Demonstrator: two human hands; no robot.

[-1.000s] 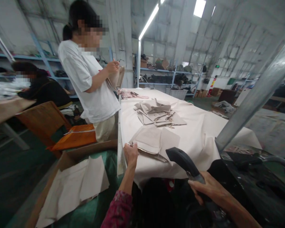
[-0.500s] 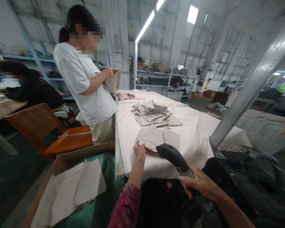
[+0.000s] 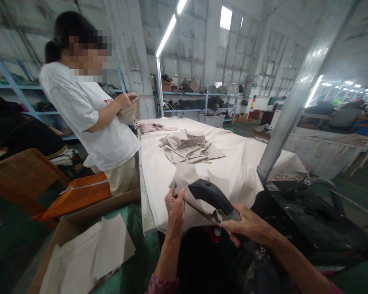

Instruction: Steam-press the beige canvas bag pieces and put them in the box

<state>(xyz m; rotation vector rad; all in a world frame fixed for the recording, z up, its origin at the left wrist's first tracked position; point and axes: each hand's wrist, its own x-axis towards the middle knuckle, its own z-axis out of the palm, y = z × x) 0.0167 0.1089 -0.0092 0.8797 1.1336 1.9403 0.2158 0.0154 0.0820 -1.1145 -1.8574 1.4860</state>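
My left hand (image 3: 175, 209) pinches the beige fabric piece (image 3: 184, 174) at the near edge of the table (image 3: 155, 179); my right hand (image 3: 243, 223) grips the black nozzle (image 3: 211, 194). A loose pinch could drop the fabric, or the nozzle's tip snag it.

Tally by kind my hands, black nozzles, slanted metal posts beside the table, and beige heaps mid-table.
Left hand and right hand: 2
Black nozzle: 1
Slanted metal post: 1
Beige heap: 1
Total: 5
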